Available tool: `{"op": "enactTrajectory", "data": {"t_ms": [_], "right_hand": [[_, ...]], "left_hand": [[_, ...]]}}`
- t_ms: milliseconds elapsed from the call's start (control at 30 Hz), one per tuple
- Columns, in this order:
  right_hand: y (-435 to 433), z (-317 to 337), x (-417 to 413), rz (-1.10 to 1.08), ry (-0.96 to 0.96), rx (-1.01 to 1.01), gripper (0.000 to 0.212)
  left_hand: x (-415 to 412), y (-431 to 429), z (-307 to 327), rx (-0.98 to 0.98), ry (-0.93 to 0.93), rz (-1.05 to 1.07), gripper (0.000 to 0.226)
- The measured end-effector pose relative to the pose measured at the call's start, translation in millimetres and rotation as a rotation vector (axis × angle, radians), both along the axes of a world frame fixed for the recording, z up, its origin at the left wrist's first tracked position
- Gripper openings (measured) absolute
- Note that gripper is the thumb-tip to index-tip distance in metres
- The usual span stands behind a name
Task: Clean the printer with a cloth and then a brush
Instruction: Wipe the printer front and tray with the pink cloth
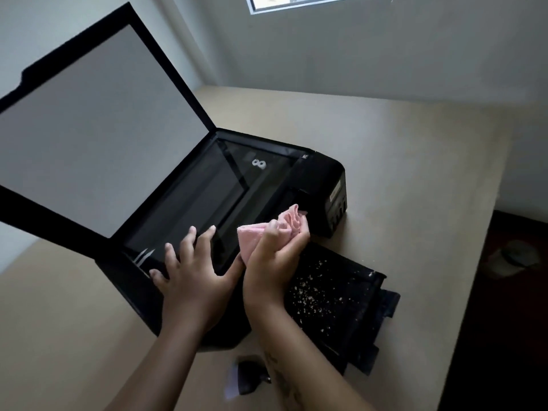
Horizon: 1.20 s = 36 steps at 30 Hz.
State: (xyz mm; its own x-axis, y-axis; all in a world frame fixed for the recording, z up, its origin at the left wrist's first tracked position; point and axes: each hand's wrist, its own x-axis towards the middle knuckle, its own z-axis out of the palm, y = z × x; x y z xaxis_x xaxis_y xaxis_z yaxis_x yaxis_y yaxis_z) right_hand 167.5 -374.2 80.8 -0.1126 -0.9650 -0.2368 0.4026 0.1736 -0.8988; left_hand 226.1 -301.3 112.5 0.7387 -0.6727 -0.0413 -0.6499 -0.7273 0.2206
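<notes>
A black printer (323, 185) stands on a beige table (400, 161) with its scanner lid (98, 129) raised to the left, white inner pad showing. The scanner glass (207, 197) is exposed. My left hand (192, 268) lies flat, fingers spread, on the printer's front edge by the glass. My right hand (272, 256) grips a crumpled pink cloth (284, 223) at the printer's front right, above the pulled-out paper tray (335, 295), which is speckled with pale crumbs. A dark brush-like object (249, 375) lies on the table under my right forearm, partly hidden.
Grey walls meet behind the table, with a window (299, 2) high above. The table's right edge (474, 277) drops to a dark floor, where a pale object (516, 256) lies. Bare tabletop extends behind and right of the printer.
</notes>
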Motion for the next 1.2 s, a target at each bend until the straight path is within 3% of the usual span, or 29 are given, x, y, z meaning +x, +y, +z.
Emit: {"op": "enactTrajectory", "data": {"t_ms": [167,367,500,600,667,800,967,1033,1133,1200], "right_hand": [[-24.8,-17.4,-0.6,0.047,0.042,-0.104,0.049],[9.9,-36.5,-17.3,0.225,0.024,-0.198,0.047],[-15.0,-35.9,-6.7,0.14,-0.041,-0.101,0.04],[36.5,-40.2,-7.4,0.192,-0.099,-0.199,0.049],[41.1,-35.5,-6.7,0.197,-0.084,-0.224,0.044],[-12.7,-26.1,0.6,0.022,0.015,-0.044,0.045],[84.7,-35.6,-0.5,0.273,-0.074,-0.071,0.051],[129.9,-32.0,-10.5,0.333,-0.041,-0.088,0.047],[118.6,-31.0,-11.6,0.344,0.252,-0.221,0.045],[67.5,-30.1,-8.5,0.192,0.178,-0.116,0.049]], "left_hand": [[-0.8,-1.2,-0.7,-0.027,0.01,-0.005,0.087],[-1.0,-0.8,-1.0,-0.031,-0.001,-0.001,0.081],[-1.3,-0.9,-2.0,-0.026,0.0,0.0,0.071],[-2.8,-1.7,-2.1,-0.026,-0.017,0.002,0.066],[-1.9,-2.8,-2.4,-0.027,-0.019,0.0,0.064],[-2.1,-5.6,-2.4,-0.026,-0.009,-0.005,0.062],[-1.5,-6.2,-0.3,-0.027,-0.017,-0.008,0.063],[-2.7,-4.5,-0.2,-0.028,-0.002,0.002,0.064],[-4.1,-3.5,-0.1,-0.026,-0.011,0.006,0.065],[-4.3,-3.9,-0.8,-0.021,-0.021,0.012,0.066]]}}
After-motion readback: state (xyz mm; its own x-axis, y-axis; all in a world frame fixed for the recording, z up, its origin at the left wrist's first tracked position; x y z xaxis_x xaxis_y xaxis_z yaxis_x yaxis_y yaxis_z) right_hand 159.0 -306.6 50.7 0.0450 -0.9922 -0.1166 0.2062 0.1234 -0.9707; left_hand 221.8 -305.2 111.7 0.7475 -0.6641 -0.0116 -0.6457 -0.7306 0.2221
